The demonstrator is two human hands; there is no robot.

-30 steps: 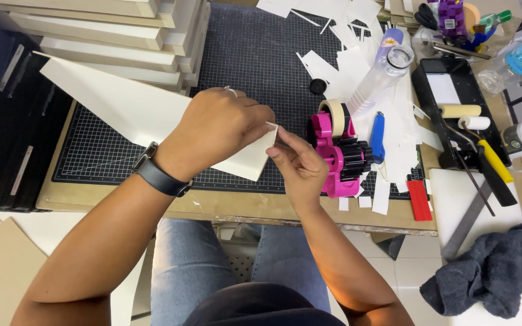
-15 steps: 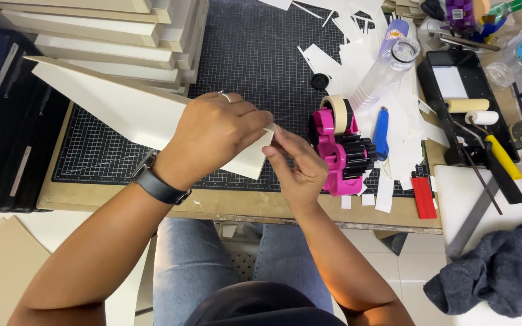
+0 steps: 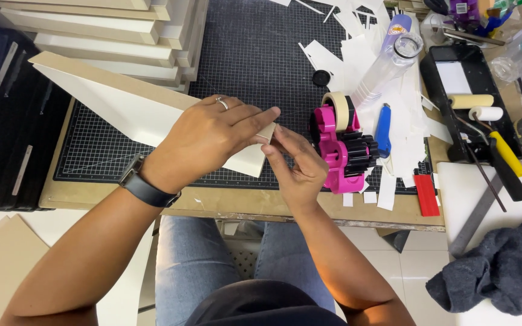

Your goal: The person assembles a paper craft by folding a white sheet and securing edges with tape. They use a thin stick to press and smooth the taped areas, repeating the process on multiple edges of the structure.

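Note:
A long folded piece of cream card (image 3: 110, 99) lies slanted across the black cutting mat (image 3: 255, 54). My left hand (image 3: 206, 139), with a ring and a dark wristwatch, grips the card's right end from above. My right hand (image 3: 297, 166) pinches the same corner of the card between thumb and fingers, right beside the left fingertips. A pink and black tape dispenser (image 3: 339, 145) with a roll of beige tape stands just to the right of my right hand.
Stacked cream boards (image 3: 110, 30) sit at the back left. White paper scraps (image 3: 388, 90), a blue cutter (image 3: 383, 130), a clear bottle (image 3: 394, 57), a red block (image 3: 425, 194), a black tray with rollers (image 3: 472, 102) and a dark cloth (image 3: 502, 271) crowd the right.
Both hands have stayed on the card's right corner. The left fingers now stretch further over the corner and the right fingers have shifted slightly against it.

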